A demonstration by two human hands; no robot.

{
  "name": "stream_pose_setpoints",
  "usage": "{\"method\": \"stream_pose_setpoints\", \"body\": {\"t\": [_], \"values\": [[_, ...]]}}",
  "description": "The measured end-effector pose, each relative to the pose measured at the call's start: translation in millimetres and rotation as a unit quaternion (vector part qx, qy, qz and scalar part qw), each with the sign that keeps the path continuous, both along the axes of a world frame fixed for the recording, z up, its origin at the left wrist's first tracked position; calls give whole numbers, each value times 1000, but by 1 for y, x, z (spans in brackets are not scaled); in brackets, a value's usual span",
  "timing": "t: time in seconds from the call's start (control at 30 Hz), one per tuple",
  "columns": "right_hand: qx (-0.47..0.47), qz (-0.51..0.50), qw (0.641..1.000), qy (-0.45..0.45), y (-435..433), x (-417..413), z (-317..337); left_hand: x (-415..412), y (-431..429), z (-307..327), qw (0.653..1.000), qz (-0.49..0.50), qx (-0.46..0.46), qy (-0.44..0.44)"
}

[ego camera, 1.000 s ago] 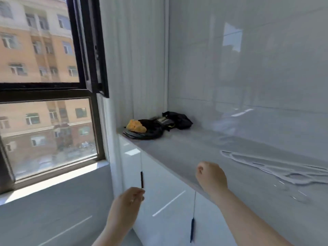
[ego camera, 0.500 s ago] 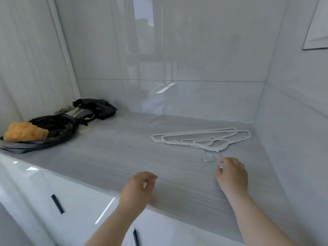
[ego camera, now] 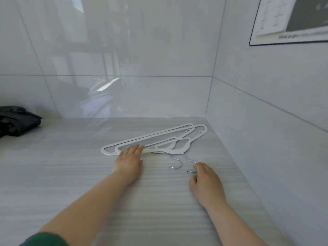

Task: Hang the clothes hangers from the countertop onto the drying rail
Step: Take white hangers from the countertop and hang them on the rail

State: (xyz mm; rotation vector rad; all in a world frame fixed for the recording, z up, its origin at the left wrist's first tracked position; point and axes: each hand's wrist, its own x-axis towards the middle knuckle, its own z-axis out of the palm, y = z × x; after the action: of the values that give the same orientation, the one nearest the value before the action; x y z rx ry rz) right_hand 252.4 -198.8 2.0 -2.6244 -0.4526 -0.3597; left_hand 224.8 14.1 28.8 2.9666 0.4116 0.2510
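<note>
Two white wire-hooked hangers (ego camera: 174, 151) overlap under flat left hand (ego camera: 129, 162); right hand (ego camera: 205, 181) at hook (ego camera: 192, 171), grip unclear.

My left hand (ego camera: 128, 161) moved forward across the table (ego camera: 71, 174), fingers now flat on the white hangers (ego camera: 159, 137). Right hand (ego camera: 205, 181) reached a wire hook (ego camera: 192, 170), touching it.

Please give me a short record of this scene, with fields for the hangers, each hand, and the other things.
hangers: white, stacked flat on the countertop, near the right wall
left hand: straight fingers rest on the hangers' left end
right hand: fingertips at one metal hook; grip unclear
other: dark bag at far left; poster on right wall
rail: not in view
</note>
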Motion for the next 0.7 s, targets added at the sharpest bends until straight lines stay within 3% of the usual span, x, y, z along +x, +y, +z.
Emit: {"method": "stream_pose_setpoints", "body": {"t": [0.13,0.23,0.37,0.47,0.53,0.7], "values": [[25,-20,997,-77,3,7,-7,23,15,-3,999,14,24,18],[-16,-22,991,-132,4,7,-4,31,22,-4,996,8,90,24],[-7,-21,987,-159,6,8,-5,36,31,-3,991,-6,128,23],[10,-22,985,-172,5,9,-3,35,42,5,994,-6,110,-28],[8,-21,984,-179,5,9,0,30,46,14,984,-50,119,-120],[15,-20,979,-201,5,8,-3,21,57,32,950,-124,195,-209]]}}
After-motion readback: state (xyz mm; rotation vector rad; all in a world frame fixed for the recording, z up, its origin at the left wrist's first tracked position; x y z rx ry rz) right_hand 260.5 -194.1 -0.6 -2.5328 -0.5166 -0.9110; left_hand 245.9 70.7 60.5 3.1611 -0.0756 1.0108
